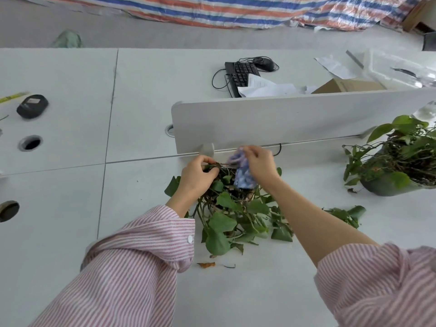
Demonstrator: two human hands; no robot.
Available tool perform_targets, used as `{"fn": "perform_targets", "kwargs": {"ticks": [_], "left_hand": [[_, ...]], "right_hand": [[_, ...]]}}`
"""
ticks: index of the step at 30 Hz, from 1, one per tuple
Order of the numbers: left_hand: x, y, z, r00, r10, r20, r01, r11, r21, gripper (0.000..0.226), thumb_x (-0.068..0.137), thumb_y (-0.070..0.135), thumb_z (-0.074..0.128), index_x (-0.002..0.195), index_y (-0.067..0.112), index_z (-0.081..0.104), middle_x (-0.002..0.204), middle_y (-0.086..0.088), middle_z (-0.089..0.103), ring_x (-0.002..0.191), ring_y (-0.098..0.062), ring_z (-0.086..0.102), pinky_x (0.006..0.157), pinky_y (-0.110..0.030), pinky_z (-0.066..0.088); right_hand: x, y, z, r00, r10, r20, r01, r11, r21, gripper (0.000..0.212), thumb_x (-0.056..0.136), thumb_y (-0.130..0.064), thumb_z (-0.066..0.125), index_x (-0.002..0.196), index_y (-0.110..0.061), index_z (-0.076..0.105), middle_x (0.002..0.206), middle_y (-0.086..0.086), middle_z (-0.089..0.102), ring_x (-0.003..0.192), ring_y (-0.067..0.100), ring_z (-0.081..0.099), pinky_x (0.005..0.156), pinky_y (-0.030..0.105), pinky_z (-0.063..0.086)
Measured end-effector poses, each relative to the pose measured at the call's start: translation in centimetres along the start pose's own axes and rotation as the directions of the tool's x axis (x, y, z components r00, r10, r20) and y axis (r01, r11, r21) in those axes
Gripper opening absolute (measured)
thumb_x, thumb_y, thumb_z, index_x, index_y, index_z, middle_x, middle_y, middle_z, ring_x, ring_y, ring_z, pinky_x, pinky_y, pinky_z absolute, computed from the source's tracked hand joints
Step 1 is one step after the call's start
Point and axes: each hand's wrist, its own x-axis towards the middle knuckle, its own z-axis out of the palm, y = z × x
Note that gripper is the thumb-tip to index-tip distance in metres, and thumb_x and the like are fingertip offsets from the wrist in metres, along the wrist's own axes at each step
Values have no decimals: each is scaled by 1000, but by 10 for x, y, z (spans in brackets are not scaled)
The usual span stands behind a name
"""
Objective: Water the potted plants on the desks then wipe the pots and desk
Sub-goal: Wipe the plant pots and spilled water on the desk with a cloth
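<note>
Leafy green potted plant (232, 215) hides its pot (blurred); left hand (197, 177) pinches stems, right hand (259, 164) grips a blue-white patterned cloth (244, 177).

On the desk (236, 291), a potted plant (233, 215) is sitting just before the divider panel (283, 119) — a second plant (396, 166) is standing well to its right. Behind the panel a keyboard (238, 75) and mouse (265, 64) are lying, papers (266, 87) overlapping the keyboard — a cardboard box (349, 86) to their right.
</note>
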Motion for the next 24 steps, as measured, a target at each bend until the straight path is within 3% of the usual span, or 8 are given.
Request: {"fn": "perform_targets", "kwargs": {"ticks": [3,6,11,15,21,24], "left_hand": [[1,-2,0,998,-37,-45,37,999,-5,21,89,24,60,109,17,59,100,3,56,77,-10,54,65,-19,41],[2,-4,1,984,-117,-131,108,991,-75,19,88,23,60,106,15,60,95,3,55,73,-11,54,70,-24,42],[-3,-2,8,926,-297,-232,237,937,-255,20,88,20,58,107,13,57,102,-1,56,91,-18,52,77,-29,41],[-14,1,17,884,-435,-169,330,838,-435,20,90,17,55,108,15,49,107,-9,54,93,-23,54,66,-28,46],[-32,6,6,921,-389,10,363,850,-383,34,88,27,55,120,23,43,119,-7,51,106,-25,52,86,-43,52],[-59,12,-10,959,-278,-47,254,925,-282,42,93,32,50,132,24,39,128,-2,44,109,-21,49,85,-37,49]], "right_hand": [[2,9,-30,953,60,-296,-43,997,62,26,99,-12,41,107,-2,64,83,8,62,60,5,50,61,18,46],[-8,14,-58,894,-15,-447,37,999,40,27,98,-14,42,104,-3,66,79,3,59,62,3,48,56,11,38],[-30,16,-67,895,-85,-438,87,996,-16,27,97,-19,43,101,-9,67,83,4,64,79,17,57,72,31,46],[-52,9,-63,889,-160,-429,147,987,-63,27,98,-19,42,103,-9,66,82,0,62,68,4,53,61,12,40],[-81,3,-69,853,-220,-474,217,974,-62,25,98,-17,41,100,-8,64,78,-5,59,63,-10,52,58,5,37],[-104,2,-72,855,-227,-467,219,973,-73,25,98,-18,41,101,-8,64,77,-7,59,64,-5,52,57,6,36]]}}
